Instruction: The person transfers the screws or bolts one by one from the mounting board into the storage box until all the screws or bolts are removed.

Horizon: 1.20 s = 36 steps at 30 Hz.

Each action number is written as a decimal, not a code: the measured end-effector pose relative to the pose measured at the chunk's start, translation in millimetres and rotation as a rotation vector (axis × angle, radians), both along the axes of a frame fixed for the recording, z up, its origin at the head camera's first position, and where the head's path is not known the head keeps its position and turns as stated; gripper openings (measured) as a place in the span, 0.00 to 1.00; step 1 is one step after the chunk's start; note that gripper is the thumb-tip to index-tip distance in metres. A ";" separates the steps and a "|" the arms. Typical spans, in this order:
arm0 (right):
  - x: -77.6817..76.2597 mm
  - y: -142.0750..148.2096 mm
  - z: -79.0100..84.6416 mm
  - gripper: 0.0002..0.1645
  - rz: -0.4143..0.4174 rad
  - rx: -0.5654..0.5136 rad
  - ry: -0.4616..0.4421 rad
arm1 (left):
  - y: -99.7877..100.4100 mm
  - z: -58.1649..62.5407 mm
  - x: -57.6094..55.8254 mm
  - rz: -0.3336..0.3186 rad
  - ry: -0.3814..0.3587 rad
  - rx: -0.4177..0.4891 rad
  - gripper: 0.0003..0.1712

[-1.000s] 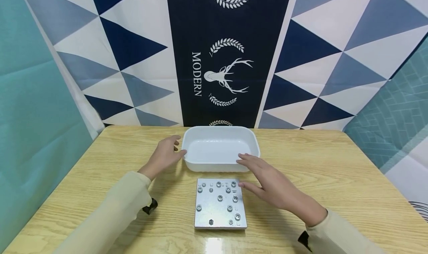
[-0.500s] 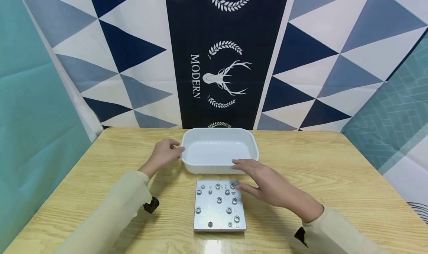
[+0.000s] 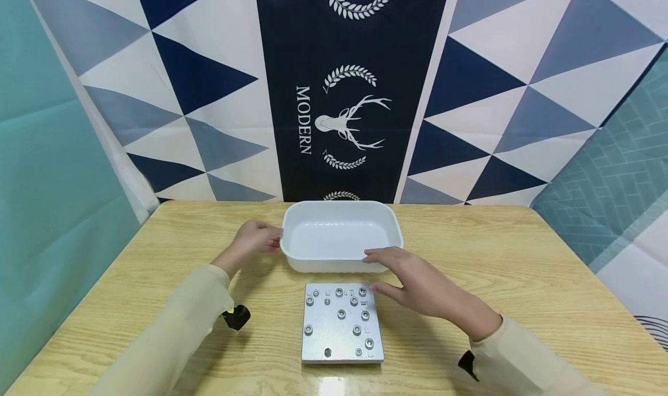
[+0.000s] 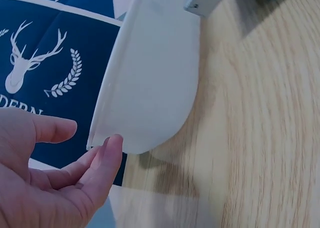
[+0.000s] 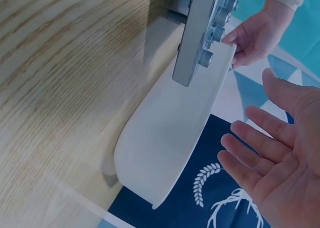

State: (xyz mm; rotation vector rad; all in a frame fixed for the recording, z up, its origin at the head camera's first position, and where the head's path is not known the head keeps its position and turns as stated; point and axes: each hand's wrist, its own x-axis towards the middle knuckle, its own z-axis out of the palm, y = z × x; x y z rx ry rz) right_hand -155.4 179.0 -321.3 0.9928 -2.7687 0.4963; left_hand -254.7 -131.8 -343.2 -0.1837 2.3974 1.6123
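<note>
A white rectangular tub [image 3: 336, 265] with rounded corners stands at the back of the wooden table. My left hand [image 3: 250, 240] is at its left end, fingertips right at the rim. In the left wrist view, the fingers [image 4: 107, 160] are loosely bent beside the tub's end wall [image 4: 150, 77]. Nearer me lies a square metal plate [image 3: 331, 338] set with several bolts and screws. My right hand [image 3: 417, 283] hovers with relaxed, spread fingers. In the head view its fingertips overlap the tub's front right rim, and its thumb overlaps the plate's far right corner.
The wooden table [image 3: 496, 257] extends on both sides of the tub and plate. Behind it hangs a patterned cloth [image 3: 360, 48] with a deer head. A teal cloth [image 3: 57, 199] borders the left side. Both wrists carry small black pieces.
My left hand's fingers have drawn closer together at the tub's rim, and its thumb no longer reaches over it. The right hand has shifted slightly left. Tub and plate keep their places.
</note>
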 end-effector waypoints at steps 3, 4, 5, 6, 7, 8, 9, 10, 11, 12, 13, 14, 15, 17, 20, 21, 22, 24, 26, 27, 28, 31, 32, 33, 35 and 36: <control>-1.9 0.2 -0.1 0.25 0.004 0.007 -0.015 | -0.9 -1.6 -4.6 0.000 -0.036 0.055 0.25; -2.5 0.2 -0.1 0.25 0.008 0.008 -0.014 | -1.4 -2.2 -6.0 0.000 -0.046 0.073 0.25; -3.1 0.1 -0.2 0.25 0.013 0.010 -0.013 | -1.7 -2.7 -7.2 -0.001 -0.055 0.083 0.25; -3.8 0.0 -0.2 0.25 0.019 0.012 -0.012 | -1.9 -3.3 -8.4 0.001 -0.061 0.096 0.25; -4.3 -0.1 -0.1 0.25 0.025 0.015 -0.011 | -2.0 -4.0 -9.1 0.000 -0.066 0.104 0.25; -4.6 -0.2 0.3 0.25 0.030 0.019 -0.011 | -2.1 -4.2 -9.3 -0.003 -0.069 0.110 0.25; -5.2 -0.2 0.5 0.25 0.039 0.023 -0.008 | -2.3 -4.9 -9.5 -0.006 -0.071 0.112 0.24; -5.7 -0.4 1.0 0.25 0.044 0.030 -0.009 | -2.4 -5.5 -9.5 -0.006 -0.072 0.109 0.24; -6.2 -0.5 1.5 0.26 0.051 0.036 -0.015 | -2.3 -6.0 -9.4 -0.005 -0.076 0.107 0.24; -6.7 -0.7 2.2 0.26 0.058 0.041 -0.019 | -2.3 -6.6 -9.4 -0.005 -0.079 0.112 0.23; -7.3 -0.9 2.8 0.26 0.066 0.047 -0.023 | -2.4 -6.9 -9.2 -0.007 -0.082 0.113 0.23; -7.8 -1.2 3.5 0.26 0.074 0.051 -0.028 | -2.4 -7.1 -9.1 -0.006 -0.086 0.112 0.23; -8.3 -1.4 4.2 0.25 0.083 0.055 -0.034 | -2.3 -7.4 -9.3 0.000 -0.089 0.116 0.23; -9.5 -2.0 5.5 0.25 0.100 0.061 -0.043 | -2.2 -7.7 -9.7 0.006 -0.094 0.124 0.23; -10.9 -2.6 7.0 0.25 0.123 0.068 -0.052 | -2.1 -8.8 -10.7 0.019 -0.101 0.141 0.23; -11.4 -2.9 7.3 0.25 0.130 0.069 -0.055 | -2.1 -9.1 -11.1 0.021 -0.105 0.148 0.23; -11.8 -3.3 7.5 0.25 0.136 0.070 -0.058 | -2.3 -9.4 -11.2 0.024 -0.109 0.154 0.24; -12.2 -3.8 7.6 0.25 0.147 0.071 -0.064 | -2.5 -10.0 -11.4 0.031 -0.117 0.163 0.24; -12.7 -4.4 7.3 0.25 0.157 0.069 -0.070 | -2.6 -10.5 -11.4 0.037 -0.119 0.164 0.24; -13.0 -4.7 7.1 0.24 0.161 0.069 -0.071 | -2.6 -10.7 -11.3 0.037 -0.118 0.167 0.24; -13.2 -4.9 6.9 0.24 0.165 0.068 -0.071 | -2.5 -10.9 -11.3 0.039 -0.116 0.168 0.24; -14.1 -5.8 6.2 0.22 0.176 0.063 -0.069 | -2.5 -11.0 -10.8 0.036 -0.112 0.171 0.24; -14.4 -6.1 6.0 0.21 0.178 0.062 -0.067 | -2.5 -11.1 -10.7 0.034 -0.112 0.174 0.24; -14.7 -6.5 5.9 0.21 0.180 0.061 -0.063 | -2.4 -11.0 -10.6 0.033 -0.112 0.180 0.24; -15.0 -7.0 5.8 0.20 0.184 0.060 -0.060 | -2.3 -10.9 -10.6 0.030 -0.113 0.189 0.24; -15.2 -7.4 5.8 0.20 0.185 0.061 -0.059 | -2.2 -10.9 -10.6 0.028 -0.112 0.191 0.24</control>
